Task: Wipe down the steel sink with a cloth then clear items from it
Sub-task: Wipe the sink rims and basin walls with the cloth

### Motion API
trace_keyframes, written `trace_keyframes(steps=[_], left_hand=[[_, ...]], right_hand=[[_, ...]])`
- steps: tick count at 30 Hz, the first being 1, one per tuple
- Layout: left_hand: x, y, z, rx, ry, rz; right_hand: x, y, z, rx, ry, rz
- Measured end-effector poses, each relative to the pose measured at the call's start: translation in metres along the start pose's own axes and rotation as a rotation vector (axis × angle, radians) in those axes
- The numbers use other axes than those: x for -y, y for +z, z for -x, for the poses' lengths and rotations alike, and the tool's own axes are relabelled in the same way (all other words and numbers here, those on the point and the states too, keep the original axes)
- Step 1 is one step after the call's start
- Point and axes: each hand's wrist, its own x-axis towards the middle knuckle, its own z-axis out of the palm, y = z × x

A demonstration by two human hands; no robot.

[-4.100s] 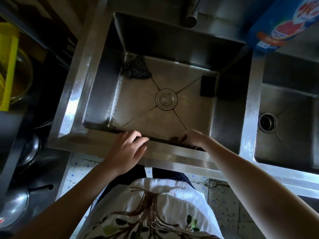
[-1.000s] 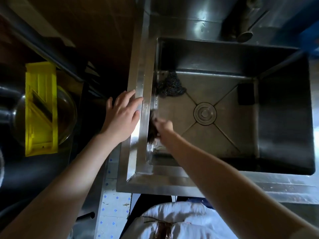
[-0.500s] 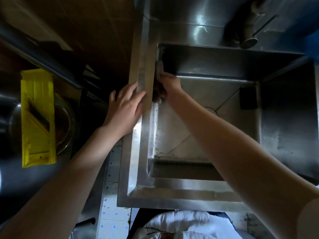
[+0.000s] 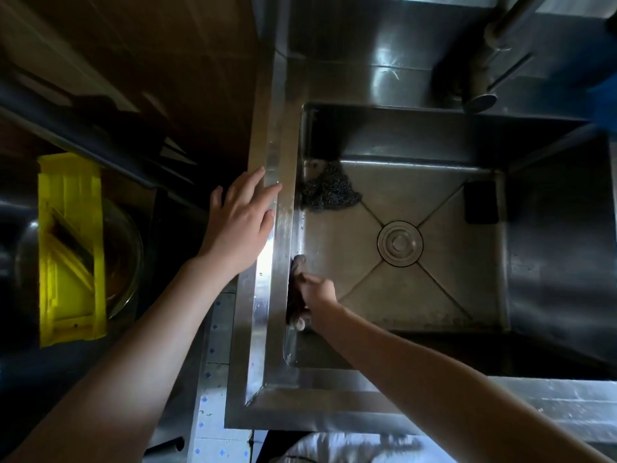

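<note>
Right hand (image 4: 315,290) slid back down the sink (image 4: 278,228) left wall, clamping cloth (image 4: 297,289) there; left hand (image 4: 238,222) spread on rim. Risk: wet steel, cloth slips; scourer (image 4: 329,192) uncleared.

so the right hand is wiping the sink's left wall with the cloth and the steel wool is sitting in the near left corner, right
Not quite. In the head view the steel wool lies in the far left corner of the sink, not the near one. The rest holds: the right hand presses the cloth against the left wall.
</note>
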Motion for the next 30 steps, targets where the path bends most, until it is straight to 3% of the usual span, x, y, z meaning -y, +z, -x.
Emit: trace_keyframes(steps=[5, 11, 14, 18, 23, 26, 30], left_hand=[[0.000, 0.002, -0.001, 0.011, -0.017, 0.014], [-0.002, 0.002, -0.002, 0.019, -0.045, 0.059], [-0.003, 0.001, -0.001, 0.028, -0.052, 0.054], [-0.007, 0.000, -0.003, 0.021, -0.080, 0.080], [-0.005, 0.001, -0.003, 0.019, -0.074, 0.071], [-0.006, 0.002, -0.003, 0.017, -0.076, 0.078], [-0.006, 0.001, -0.004, 0.018, -0.076, 0.089]], right_hand=[[0.026, -0.007, -0.004, -0.018, 0.078, -0.142], [0.180, -0.028, -0.021, -0.019, -0.258, -0.259], [0.221, -0.035, -0.028, -0.044, -0.425, -0.275], [0.185, -0.029, -0.047, -0.014, -0.401, -0.122], [0.062, -0.011, -0.037, -0.002, -0.075, 0.001], [0.005, -0.006, -0.024, 0.042, -0.014, 0.061], [0.021, -0.005, -0.023, -0.022, 0.005, -0.006]])
